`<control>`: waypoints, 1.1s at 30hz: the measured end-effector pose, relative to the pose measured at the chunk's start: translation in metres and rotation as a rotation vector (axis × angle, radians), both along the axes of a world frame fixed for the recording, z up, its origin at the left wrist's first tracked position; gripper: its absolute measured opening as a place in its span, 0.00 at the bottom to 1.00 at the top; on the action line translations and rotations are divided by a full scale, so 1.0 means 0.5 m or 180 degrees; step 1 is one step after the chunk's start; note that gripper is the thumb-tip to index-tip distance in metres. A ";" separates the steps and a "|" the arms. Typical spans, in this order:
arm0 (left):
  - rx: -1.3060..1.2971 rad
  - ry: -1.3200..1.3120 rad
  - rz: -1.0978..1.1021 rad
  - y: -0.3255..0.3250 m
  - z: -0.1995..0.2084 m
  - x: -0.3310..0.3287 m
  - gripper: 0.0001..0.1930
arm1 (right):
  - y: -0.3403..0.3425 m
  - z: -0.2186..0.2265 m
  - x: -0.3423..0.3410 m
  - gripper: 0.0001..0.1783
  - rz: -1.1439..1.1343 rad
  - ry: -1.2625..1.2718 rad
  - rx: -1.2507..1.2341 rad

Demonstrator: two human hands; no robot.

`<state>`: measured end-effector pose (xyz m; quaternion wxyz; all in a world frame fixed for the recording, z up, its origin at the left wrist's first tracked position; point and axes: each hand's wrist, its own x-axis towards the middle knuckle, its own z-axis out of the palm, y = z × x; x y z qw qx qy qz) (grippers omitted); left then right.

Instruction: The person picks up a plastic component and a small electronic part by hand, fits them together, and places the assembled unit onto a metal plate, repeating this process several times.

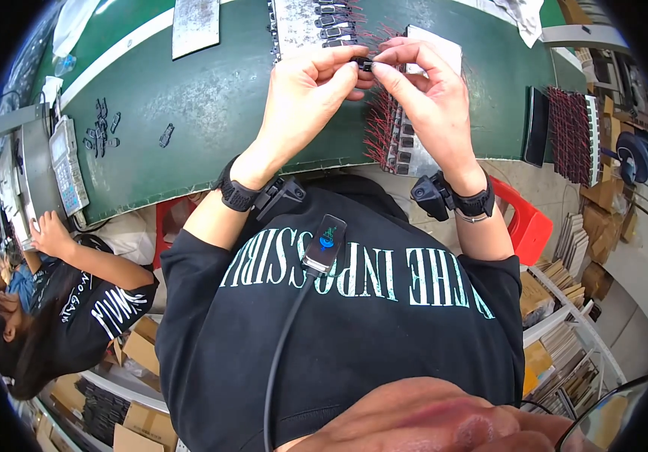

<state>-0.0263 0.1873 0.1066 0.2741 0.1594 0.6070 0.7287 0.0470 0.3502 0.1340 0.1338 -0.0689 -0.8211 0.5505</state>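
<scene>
Over the green worktable (pixel 211 143), my two hands meet fingertip to fingertip on one small black plastic part (pixel 366 65). My left hand (pixel 305 89) pinches its left end between thumb and fingers. From the other side, my right hand (pixel 431 89) grips the same piece, thumb and index finger closed on it. Its finer details are too small to make out. Partly behind my right hand lies a pale board (pixel 418 160) with a row of black parts and thin red wires. Beyond my left hand is another pale board (pixel 301 26) edged with similar black parts.
Loose black pieces (pixel 100 134) lie in a cluster at left, with a single one (pixel 166 135) nearer. A bare metal plate (pixel 196 29) rests at the far edge. Red-wired parts (pixel 571 135) stand at right. A co-worker's hand (pixel 53 235) is at left, beside a keypad device (pixel 68 169).
</scene>
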 end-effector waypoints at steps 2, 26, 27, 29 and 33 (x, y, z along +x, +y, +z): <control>-0.0005 -0.0006 -0.0016 0.003 0.001 0.003 0.14 | -0.005 0.000 0.004 0.10 -0.0025 -0.0307 -0.0350; 0.0019 -0.0053 -0.0119 0.010 0.001 0.017 0.15 | 0.015 -0.035 0.006 0.10 0.0019 -0.0566 -0.1066; -0.0005 -0.0047 -0.0120 0.009 -0.001 0.018 0.15 | 0.017 -0.034 0.006 0.10 0.0019 -0.0569 -0.1067; -0.0050 -0.0038 -0.0121 0.007 -0.004 0.021 0.15 | 0.022 -0.030 0.005 0.10 0.0197 -0.0624 -0.1150; -0.0015 -0.0059 -0.0196 0.009 0.003 0.020 0.15 | 0.031 -0.027 0.005 0.09 0.0376 -0.0636 -0.1293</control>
